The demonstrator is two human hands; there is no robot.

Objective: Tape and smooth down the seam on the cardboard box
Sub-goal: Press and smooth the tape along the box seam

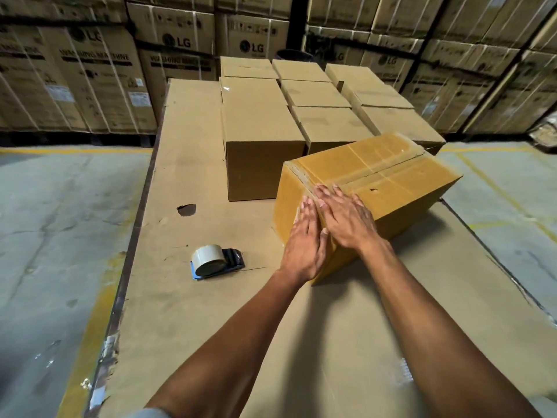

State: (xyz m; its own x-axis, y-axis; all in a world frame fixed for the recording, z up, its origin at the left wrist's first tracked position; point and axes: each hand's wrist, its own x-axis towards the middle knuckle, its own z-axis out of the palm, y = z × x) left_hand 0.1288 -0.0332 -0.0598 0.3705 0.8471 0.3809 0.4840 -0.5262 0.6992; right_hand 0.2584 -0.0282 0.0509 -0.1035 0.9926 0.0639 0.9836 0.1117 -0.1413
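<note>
A cardboard box (pixel 391 188) lies on a cardboard-covered table (pixel 193 312), turned at an angle, with clear tape running along its top seam and down its near end. My left hand (pixel 304 236) lies flat on the near end face, fingers together and pointing up. My right hand (pixel 346 215) presses flat on the top near corner, over the taped edge, beside the left hand. Neither hand holds anything. A tape dispenser (pixel 215 260) with a roll of clear tape lies on the table left of the box, untouched.
Several closed cardboard boxes (pixel 262 140) stand in rows behind the taped box. A dark hole (pixel 186 209) marks the table cover. Grey concrete floor (pixel 54 224) with yellow lines flanks the table. Stacked appliance cartons (pixel 90 70) line the back.
</note>
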